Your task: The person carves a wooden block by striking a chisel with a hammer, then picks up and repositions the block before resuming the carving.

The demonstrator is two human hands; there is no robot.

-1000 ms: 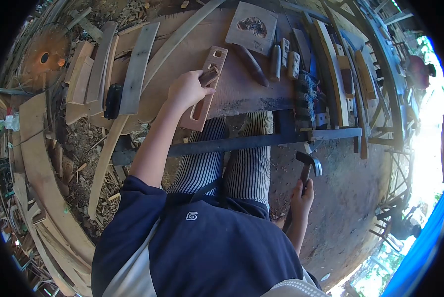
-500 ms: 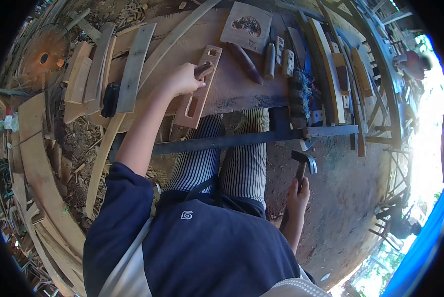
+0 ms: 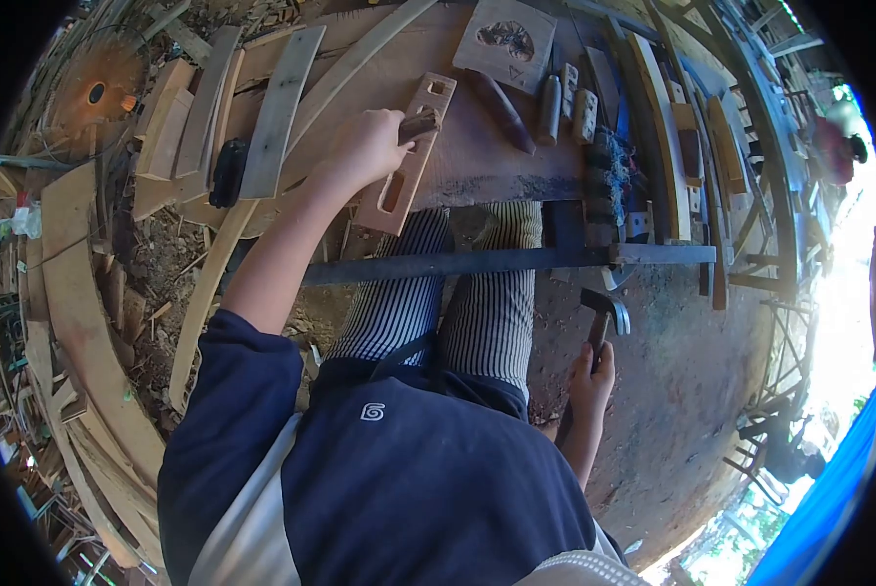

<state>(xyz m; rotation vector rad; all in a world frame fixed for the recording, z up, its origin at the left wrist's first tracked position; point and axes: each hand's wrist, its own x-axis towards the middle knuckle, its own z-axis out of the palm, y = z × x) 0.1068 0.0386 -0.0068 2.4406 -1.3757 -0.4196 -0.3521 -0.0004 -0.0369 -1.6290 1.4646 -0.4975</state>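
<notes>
My left hand (image 3: 372,146) is closed around a short wooden handle (image 3: 421,125), which lies over a flat wooden piece with cut slots (image 3: 405,181). That slotted piece rests at the near edge of the wooden bench (image 3: 458,166), above my knees. Lower right, my right hand (image 3: 591,381) grips a hammer (image 3: 599,330) by its handle, with the metal head upward. Whether the handle in my left hand carries a blade cannot be made out.
A carved board (image 3: 504,44), a dark pointed wooden piece (image 3: 500,109) and several tools lie on the bench. Planks (image 3: 282,112) stand at the left beside a round fan (image 3: 96,93). A dark bar (image 3: 438,266) crosses over my legs. Another person (image 3: 834,151) is at far right.
The slotted piece and bench appear slightly shifted right and up in the view. The hammer has turned in my right hand, its head now facing differently. Both hands keep their hold.
</notes>
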